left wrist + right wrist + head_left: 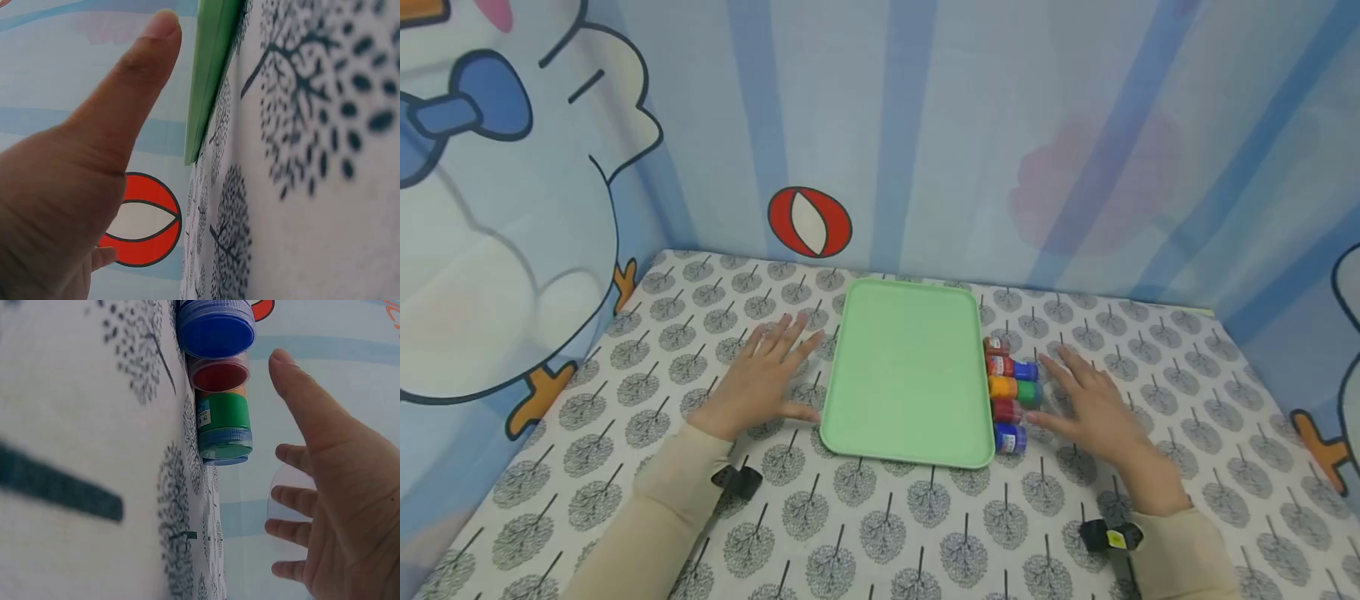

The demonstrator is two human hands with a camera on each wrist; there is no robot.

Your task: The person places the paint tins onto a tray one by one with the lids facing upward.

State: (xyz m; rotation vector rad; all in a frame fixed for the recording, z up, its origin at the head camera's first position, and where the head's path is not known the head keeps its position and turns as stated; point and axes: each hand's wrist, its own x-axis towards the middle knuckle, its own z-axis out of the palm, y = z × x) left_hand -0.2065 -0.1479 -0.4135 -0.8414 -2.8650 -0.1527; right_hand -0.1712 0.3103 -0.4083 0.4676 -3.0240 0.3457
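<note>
A light green rectangular tray (910,375) lies on the patterned cloth between both hands. Left of it, my left hand (763,379) is spread flat, palm down, thumb tip close to the tray's edge. Small paint jars line the tray's right side: a blue jar (1010,438), a dark red jar (1006,410), a green jar (1028,392), an orange jar (1002,387) and others farther back. My right hand (1093,412) hovers just right of them, fingers spread and nothing gripped. Behind its fingers shows a clear, round-edged thing (289,476), partly hidden.
The cloth (880,525) with grey tree prints covers the table. A pale blue striped curtain (970,150) with cartoon figures rises at the back and both sides. Each wrist wears a small black camera strap.
</note>
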